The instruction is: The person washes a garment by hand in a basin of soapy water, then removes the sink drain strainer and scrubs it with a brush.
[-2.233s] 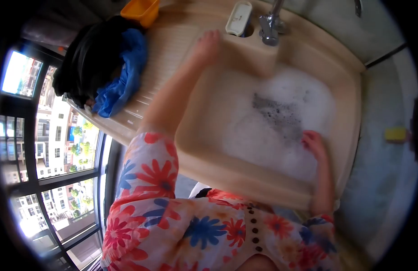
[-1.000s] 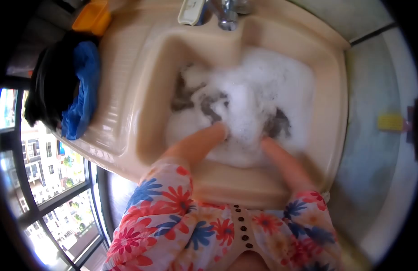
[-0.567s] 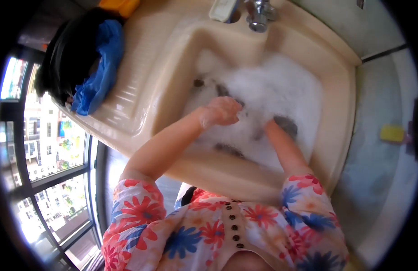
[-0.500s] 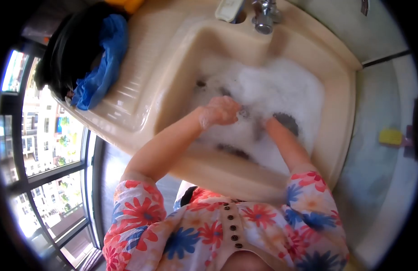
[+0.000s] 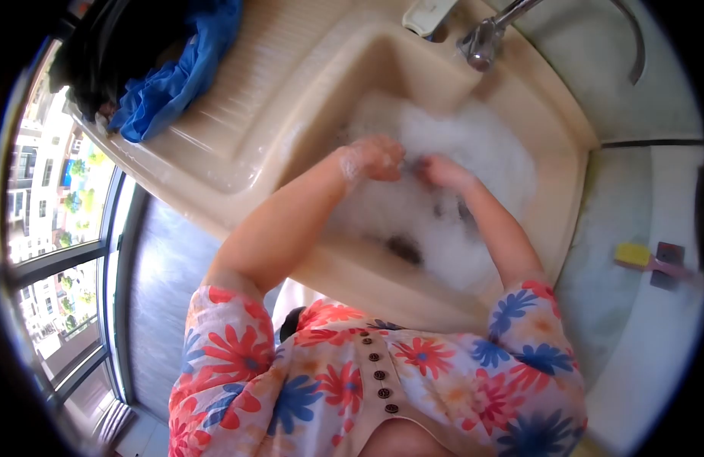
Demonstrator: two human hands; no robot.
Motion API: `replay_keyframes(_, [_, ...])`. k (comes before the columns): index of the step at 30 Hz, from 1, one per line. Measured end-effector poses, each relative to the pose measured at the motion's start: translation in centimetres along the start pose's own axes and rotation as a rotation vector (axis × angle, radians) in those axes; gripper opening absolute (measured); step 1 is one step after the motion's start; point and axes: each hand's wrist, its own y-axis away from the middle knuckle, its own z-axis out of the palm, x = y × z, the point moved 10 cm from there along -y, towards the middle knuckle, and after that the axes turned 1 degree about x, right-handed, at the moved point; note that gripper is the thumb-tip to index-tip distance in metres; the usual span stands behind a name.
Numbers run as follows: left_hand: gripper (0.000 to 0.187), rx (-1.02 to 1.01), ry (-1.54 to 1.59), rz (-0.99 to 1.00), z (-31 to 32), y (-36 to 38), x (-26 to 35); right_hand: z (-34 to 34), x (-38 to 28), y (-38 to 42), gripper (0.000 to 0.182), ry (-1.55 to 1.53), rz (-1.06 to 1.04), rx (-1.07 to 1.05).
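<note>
Both hands are in the beige sink basin (image 5: 573,122), over white suds (image 5: 474,137). My left hand (image 5: 375,158) is closed, wet and foamy, at the left of the suds; what its curled fingers hold is hidden. Close by on its right, my right hand (image 5: 445,172) is closed too, fingertips pointing toward the left hand, with a small dark patch between the two. Through the foam nearer my body shows a dark patch (image 5: 403,249) that looks like wet cloth. A smaller dark patch (image 5: 464,210) lies below my right wrist.
A chrome faucet (image 5: 481,47) stands at the basin's back edge, beside a white soap dish (image 5: 428,15). Blue cloth (image 5: 165,95) and black cloth (image 5: 112,57) are piled on the ribbed washboard (image 5: 291,38) at left. A yellow brush (image 5: 633,255) is at the right wall.
My right hand has come up out of the suds and moved left and back, close to my left hand. The dark patch beside it is now smaller. The view has turned slightly.
</note>
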Motion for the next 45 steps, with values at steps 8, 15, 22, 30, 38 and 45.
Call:
replay_keyframes(8, [0.055, 0.303, 0.505, 0.039, -3.7, 0.6, 0.6, -2.6, -7.0, 4.6, 0.019, -1.313, -0.214, -0.082])
replay_keyframes(15, [0.049, 0.492, 0.652, -0.138, -5.6, 0.5, -2.8, -8.7, -0.8, 7.1, 0.024, -1.327, -0.316, 0.526])
replay_keyframes(22, [0.046, 0.847, 0.713, 0.0, -8.7, 2.3, -3.0, -0.4, 21.3, 6.5, 0.023, -0.185, 0.753, 0.847])
replay_keyframes(30, [0.037, 0.334, 0.129, -0.303, 0.2, -4.2, -8.1, -1.9, -4.2, 6.2, 0.019, -1.177, -0.275, 0.367])
replay_keyframes(38, [0.016, -0.033, -0.03, -0.295, 3.1, -1.5, -3.8, -1.7, -17.2, 6.1, 0.021, -0.229, -0.79, 0.987])
replay_keyframes(45, [0.022, 0.123, -0.056, -0.363, 3.4, -4.1, -6.6, 0.2, 8.2, 3.3, 0.029, -0.056, 0.178, 0.797])
